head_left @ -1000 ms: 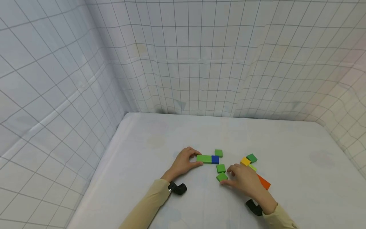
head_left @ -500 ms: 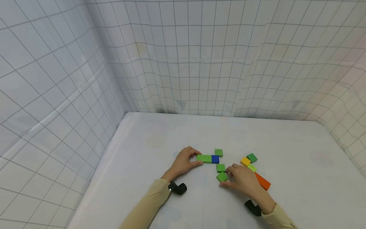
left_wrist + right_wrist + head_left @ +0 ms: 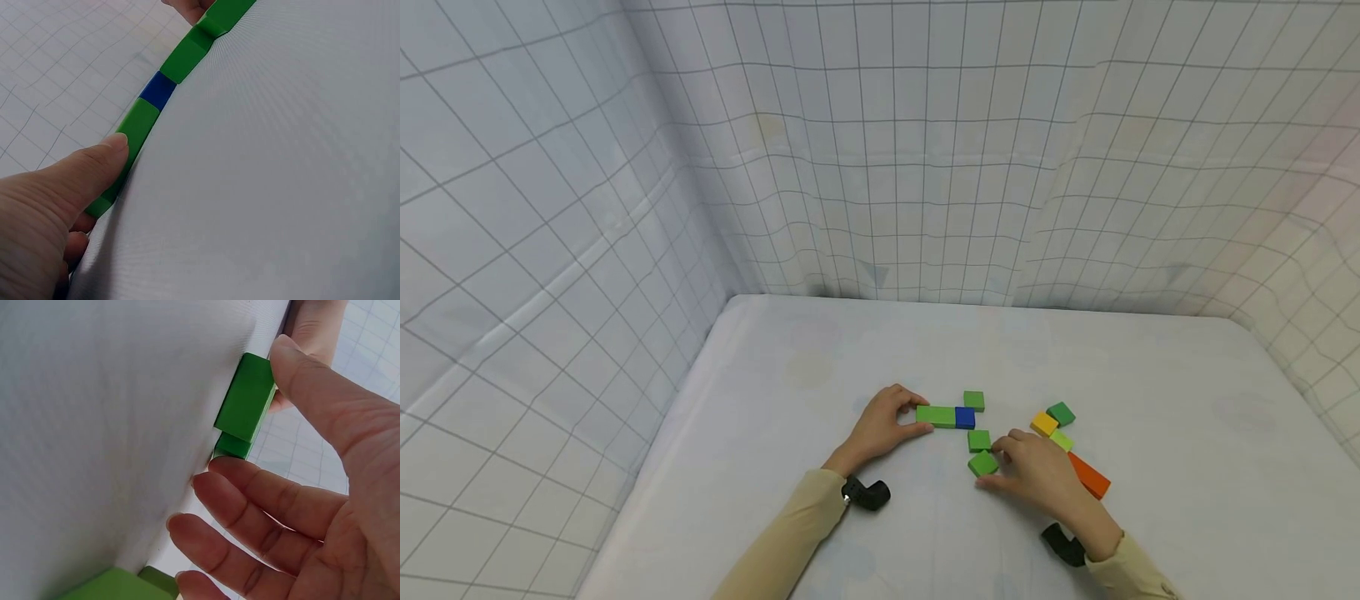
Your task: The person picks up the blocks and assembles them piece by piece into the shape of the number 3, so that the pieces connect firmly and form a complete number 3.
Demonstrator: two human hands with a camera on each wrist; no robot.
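- Left hand [image 3: 883, 427]: pinching the long green block [image 3: 936, 417] at its left end, thumb on the near side, fingers on the far side.
- Right hand [image 3: 1037, 471]: thumb and index spread either side of the tilted green block [image 3: 982, 464], other fingers slightly bent (can't tell if it's a true pinch or just contact).
- Right wrist view: thumb tip at that block's top corner, index tip at the green piece behind it.
- Long green block lies flat on the white table [image 3: 820, 350], right end against the blue block [image 3: 965, 418].
- Upper green block [image 3: 973, 401] sits just beyond the blue; middle green block [image 3: 979, 441] just on the near side, tilted one nearer again.
- Cluster past the right hand: yellow block [image 3: 1044, 423], dark green block [image 3: 1061, 413], lime block [image 3: 1062, 439], orange-red block [image 3: 1089, 475] (partly behind the hand).
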